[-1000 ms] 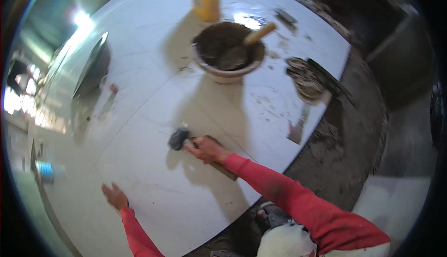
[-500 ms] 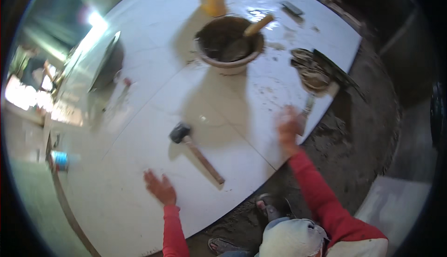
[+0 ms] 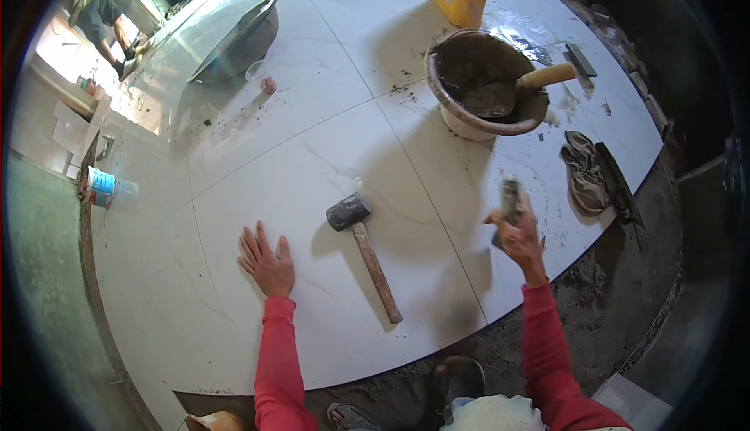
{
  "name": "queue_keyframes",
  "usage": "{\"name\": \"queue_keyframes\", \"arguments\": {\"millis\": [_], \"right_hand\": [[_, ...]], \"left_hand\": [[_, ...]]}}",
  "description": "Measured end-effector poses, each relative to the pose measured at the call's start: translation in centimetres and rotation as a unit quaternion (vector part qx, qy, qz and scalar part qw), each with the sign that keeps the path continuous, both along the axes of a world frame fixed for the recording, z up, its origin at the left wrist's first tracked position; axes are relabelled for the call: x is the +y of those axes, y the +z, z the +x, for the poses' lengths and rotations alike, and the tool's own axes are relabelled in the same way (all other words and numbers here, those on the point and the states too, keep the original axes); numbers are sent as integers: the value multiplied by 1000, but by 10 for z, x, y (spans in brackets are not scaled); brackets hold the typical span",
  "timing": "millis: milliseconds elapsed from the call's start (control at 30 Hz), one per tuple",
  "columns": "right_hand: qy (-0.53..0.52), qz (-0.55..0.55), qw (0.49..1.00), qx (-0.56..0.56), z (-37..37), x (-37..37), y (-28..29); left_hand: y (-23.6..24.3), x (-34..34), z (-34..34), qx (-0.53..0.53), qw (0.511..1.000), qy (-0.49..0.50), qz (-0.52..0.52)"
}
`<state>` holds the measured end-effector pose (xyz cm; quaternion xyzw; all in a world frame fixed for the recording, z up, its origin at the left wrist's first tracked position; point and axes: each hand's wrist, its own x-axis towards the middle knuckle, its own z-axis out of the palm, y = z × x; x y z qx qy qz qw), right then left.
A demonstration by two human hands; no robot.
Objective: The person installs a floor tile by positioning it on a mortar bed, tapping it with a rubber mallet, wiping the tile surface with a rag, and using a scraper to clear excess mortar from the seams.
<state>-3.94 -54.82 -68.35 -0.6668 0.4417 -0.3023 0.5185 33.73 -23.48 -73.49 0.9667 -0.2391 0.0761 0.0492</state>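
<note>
White glossy floor tiles [image 3: 258, 196] now carry the left hand [image 3: 267, 263] pressed flat with fingers spread, just left of the rubber mallet [image 3: 364, 253] it has shifted toward, while the right hand [image 3: 517, 236], earlier reaching empty toward the tile edge, has lifted, gripping a small grey tool [image 3: 510, 200] upright.

A small grey mortar-smeared hand tool [image 3: 511, 200] is standing nearly upright, gripped in the right hand [image 3: 518, 237] above the glossy white marble-look floor tile [image 3: 305, 173], while a black-headed wooden-handled rubber mallet [image 3: 366, 253] is lying flat nearby.
</note>
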Motion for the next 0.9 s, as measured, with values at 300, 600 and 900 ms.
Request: {"name": "queue_keyframes", "arguments": {"millis": [300,600,900], "right_hand": [[33,-86,986,-138,268,-99,12],[65,23,960,-272,322,-135,-11],[80,-64,986,-132,330,-122,-2]], "left_hand": [[-7,-23,111,-4,1000,30,5],[-7,-29,168,16,998,56,3],[-4,-30,189,28,998,62,10]]}}
